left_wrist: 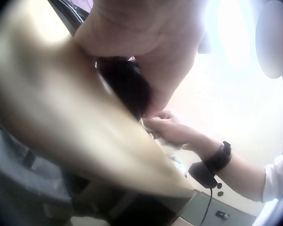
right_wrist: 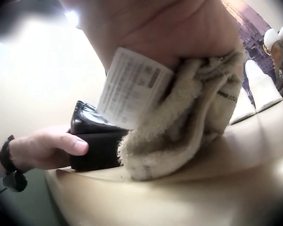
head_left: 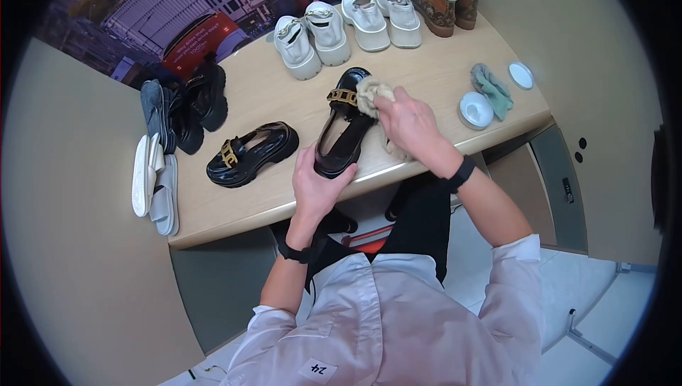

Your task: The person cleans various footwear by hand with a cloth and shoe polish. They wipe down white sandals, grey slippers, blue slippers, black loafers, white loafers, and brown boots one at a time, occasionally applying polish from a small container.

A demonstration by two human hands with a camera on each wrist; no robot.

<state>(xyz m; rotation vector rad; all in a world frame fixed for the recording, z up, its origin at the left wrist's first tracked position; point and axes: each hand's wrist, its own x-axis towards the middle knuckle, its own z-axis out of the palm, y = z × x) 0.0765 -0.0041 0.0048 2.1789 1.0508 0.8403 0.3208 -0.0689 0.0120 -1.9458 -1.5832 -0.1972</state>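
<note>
A black loafer [head_left: 342,146] with a gold chain across its vamp rests on the table, toe pointing away from me. My left hand [head_left: 320,186] grips it around the heel, thumb on one side and fingers on the other. My right hand [head_left: 412,124] holds a bunched beige terry cloth [head_left: 372,95] against the right side of the loafer near the toe. A printed white label [right_wrist: 132,89] hangs from the cloth [right_wrist: 179,129] in the right wrist view. To the left sits the matching loafer [head_left: 266,153], lying apart from both hands.
Several white shoes [head_left: 330,38] and brown patterned boots [head_left: 444,6] line the back. Dark shoes [head_left: 206,95] and pale slippers [head_left: 165,194] stand along the left edge. On the right are a small white tub [head_left: 474,110], a green cloth [head_left: 491,88] and a round white lid [head_left: 521,75].
</note>
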